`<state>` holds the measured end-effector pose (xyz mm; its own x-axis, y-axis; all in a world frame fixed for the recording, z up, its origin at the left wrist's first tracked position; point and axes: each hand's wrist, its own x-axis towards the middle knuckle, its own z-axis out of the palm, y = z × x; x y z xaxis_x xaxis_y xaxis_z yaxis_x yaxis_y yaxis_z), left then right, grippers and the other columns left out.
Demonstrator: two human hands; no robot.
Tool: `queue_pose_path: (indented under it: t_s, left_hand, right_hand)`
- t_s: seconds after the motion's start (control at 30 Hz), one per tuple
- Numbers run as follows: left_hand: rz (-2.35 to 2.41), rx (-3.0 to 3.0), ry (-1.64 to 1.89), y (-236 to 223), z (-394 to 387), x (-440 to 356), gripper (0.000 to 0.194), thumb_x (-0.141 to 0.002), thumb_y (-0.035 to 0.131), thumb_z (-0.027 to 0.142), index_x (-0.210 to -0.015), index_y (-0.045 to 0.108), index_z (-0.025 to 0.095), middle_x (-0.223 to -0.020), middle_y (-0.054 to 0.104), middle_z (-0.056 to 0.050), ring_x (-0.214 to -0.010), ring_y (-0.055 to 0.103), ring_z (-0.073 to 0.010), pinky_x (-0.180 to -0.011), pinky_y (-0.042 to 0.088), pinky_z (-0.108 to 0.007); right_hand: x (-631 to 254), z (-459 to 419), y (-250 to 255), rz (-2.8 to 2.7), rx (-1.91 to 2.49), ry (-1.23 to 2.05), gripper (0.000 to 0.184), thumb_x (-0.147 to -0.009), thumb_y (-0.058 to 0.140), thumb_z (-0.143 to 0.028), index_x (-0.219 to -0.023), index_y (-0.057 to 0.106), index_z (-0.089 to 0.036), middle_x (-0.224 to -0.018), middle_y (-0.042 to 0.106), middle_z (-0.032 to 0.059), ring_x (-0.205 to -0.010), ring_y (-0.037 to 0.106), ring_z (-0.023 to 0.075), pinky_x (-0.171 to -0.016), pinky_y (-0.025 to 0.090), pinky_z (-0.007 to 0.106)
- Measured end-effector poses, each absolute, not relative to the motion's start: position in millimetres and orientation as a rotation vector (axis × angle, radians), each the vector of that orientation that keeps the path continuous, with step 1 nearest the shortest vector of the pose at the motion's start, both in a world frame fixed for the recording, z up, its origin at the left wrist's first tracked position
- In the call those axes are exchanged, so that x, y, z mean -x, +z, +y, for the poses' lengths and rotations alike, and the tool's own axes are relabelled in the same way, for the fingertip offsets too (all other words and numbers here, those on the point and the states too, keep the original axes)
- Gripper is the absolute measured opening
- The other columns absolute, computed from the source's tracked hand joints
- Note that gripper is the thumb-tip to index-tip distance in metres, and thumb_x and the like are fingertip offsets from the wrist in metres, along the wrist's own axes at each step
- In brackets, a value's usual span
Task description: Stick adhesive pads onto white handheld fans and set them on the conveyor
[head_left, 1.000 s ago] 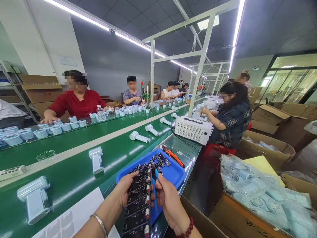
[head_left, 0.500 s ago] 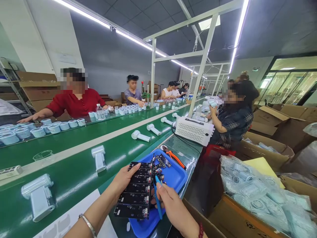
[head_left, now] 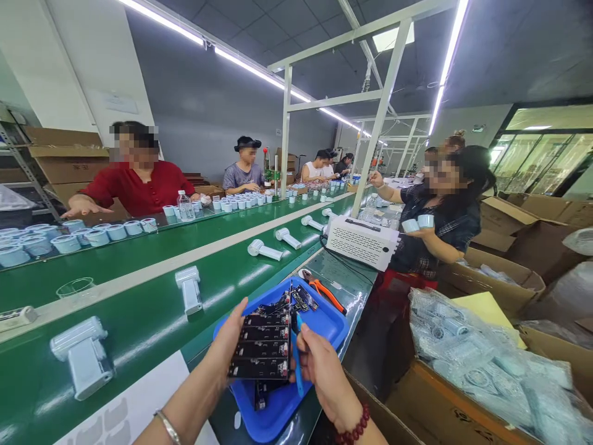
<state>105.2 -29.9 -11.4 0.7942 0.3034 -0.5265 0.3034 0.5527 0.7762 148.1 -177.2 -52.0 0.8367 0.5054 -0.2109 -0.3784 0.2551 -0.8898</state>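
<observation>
Left hand: the left hand grips the left edge of a black panel of joined circuit boards, fingers closed round it, holding it above the near end of the tray.
Right hand: the right hand has its fingers closed on a slim blue tool, pinched like a pen just beside the panel's right edge; whether the tip touches the boards cannot be told.
Panel: four board strips are joined in one piece, each with small red and white parts at its right end.
Tray: a blue plastic tray sits at the near right edge of the table; loose black boards lie at its far end and one shows below the panel.
Progress: judging by this, some boards are separated and four remain joined.
Nearby: orange-handled pliers lie just beyond the tray, before a white vented box.
Belt: a green conveyor belt on the left carries pale blue handheld fan bodies.
Others: co-workers sit along both sides, apart from these hands.
</observation>
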Motion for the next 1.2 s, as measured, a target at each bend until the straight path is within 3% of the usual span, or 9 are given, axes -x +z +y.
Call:
queue_pose_path:
  t_s: [0.13,0.2,0.33,0.47,0.6,0.77,0.87,0.97,1.2]
  left_hand:
    - [0.635,-1.107,0.027,-13.8,-24.9,-99.8,0.029,-0.069,0.081,0.042,-0.075,0.068,0.017,-0.066,0.074,-0.007,-0.057,0.069,-0.0232,-0.053,0.052,-0.031]
    - [0.633,-1.149,0.087,-22.1,-23.2,-101.4,0.029,-0.065,0.084,0.038,-0.073,0.067,0.017,-0.066,0.073,-0.005,-0.055,0.066,-0.0203,-0.053,0.050,-0.028]
    - [0.657,-1.186,0.185,-29.3,-21.6,-106.5,0.024,-0.073,0.079,0.036,-0.069,0.064,0.018,-0.060,0.070,-0.001,-0.049,0.061,-0.0156,-0.050,0.046,-0.025]
    - [0.685,-1.146,0.174,-21.6,-28.6,-106.2,0.015,-0.086,0.066,0.027,-0.075,0.066,0.016,-0.064,0.072,-0.005,-0.052,0.064,-0.0168,-0.052,0.050,-0.026]
    - [0.792,-1.068,0.114,-21.4,-44.6,-105.0,0.018,-0.090,0.057,0.022,-0.074,0.064,0.015,-0.060,0.069,-0.008,-0.049,0.063,-0.0171,-0.048,0.050,-0.026]
    - [0.809,-1.122,0.115,-21.6,-48.7,-105.5,0.030,-0.095,0.051,0.040,-0.085,0.063,0.014,-0.058,0.069,-0.010,-0.049,0.065,-0.0164,-0.046,0.050,-0.022]
    - [0.794,-1.234,0.164,-20.3,-39.8,-105.3,0.030,-0.084,0.067,0.041,-0.098,0.060,0.016,-0.050,0.065,-0.004,-0.035,0.055,-0.0144,-0.033,0.037,-0.018]
    - [0.726,-1.306,0.210,-24.6,-33.9,-105.3,0.038,-0.071,0.077,0.045,-0.092,0.060,0.017,-0.037,0.053,0.004,-0.027,0.039,-0.0087,-0.029,0.023,-0.015]
    - [0.620,-1.351,0.336,-35.6,-37.8,-107.6,0.054,-0.060,0.074,0.063,-0.089,0.056,0.021,-0.037,0.053,0.006,-0.028,0.037,-0.0074,-0.032,0.024,-0.017]
  right_hand:
    - [-157.5,-181.2,-64.0,-0.137,1.272,0.585,0.071,-0.054,0.067,-0.089,-0.062,0.045,-0.022,-0.066,0.058,-0.0012,-0.055,0.056,0.0127,-0.054,0.051,0.027]
    - [-155.0,-184.9,-65.2,-0.179,1.307,0.614,0.070,-0.057,0.064,-0.090,-0.062,0.048,-0.021,-0.062,0.055,-0.0022,-0.058,0.059,0.0152,-0.059,0.053,0.030]
    - [-140.6,-196.1,-64.2,-0.272,1.409,0.612,0.071,-0.058,0.062,-0.091,-0.060,0.053,-0.020,-0.066,0.058,-0.0007,-0.066,0.062,0.0180,-0.062,0.051,0.029]
    - [-128.2,-197.3,-65.9,-0.221,1.445,0.538,0.071,-0.064,0.058,-0.090,-0.068,0.058,-0.019,-0.064,0.057,-0.0008,-0.057,0.054,0.0140,-0.053,0.047,0.027]
    - [-124.2,-188.1,-59.3,-0.033,1.012,0.725,0.071,-0.050,0.074,-0.085,-0.062,0.044,-0.021,-0.069,0.055,-0.0026,-0.050,0.048,0.0080,-0.045,0.043,0.022]
    - [-129.0,-180.0,-55.2,-0.063,1.016,0.633,0.071,-0.051,0.074,-0.084,-0.061,0.039,-0.023,-0.070,0.057,-0.0014,-0.052,0.050,0.0089,-0.047,0.046,0.022]
    - [-136.9,-179.1,-63.1,-0.074,1.118,0.541,0.072,-0.052,0.071,-0.087,-0.062,0.041,-0.022,-0.068,0.058,-0.0012,-0.053,0.051,0.0097,-0.046,0.045,0.021]
    - [-142.6,-182.6,-69.6,-0.097,1.195,0.529,0.070,-0.055,0.071,-0.085,-0.062,0.047,-0.021,-0.069,0.061,0.0006,-0.054,0.055,0.0116,-0.048,0.048,0.023]
    - [-131.9,-203.5,-78.0,-0.256,1.403,0.580,0.070,-0.069,0.060,-0.086,-0.074,0.065,-0.017,-0.086,0.067,0.0074,-0.076,0.066,0.0215,-0.068,0.055,0.032]
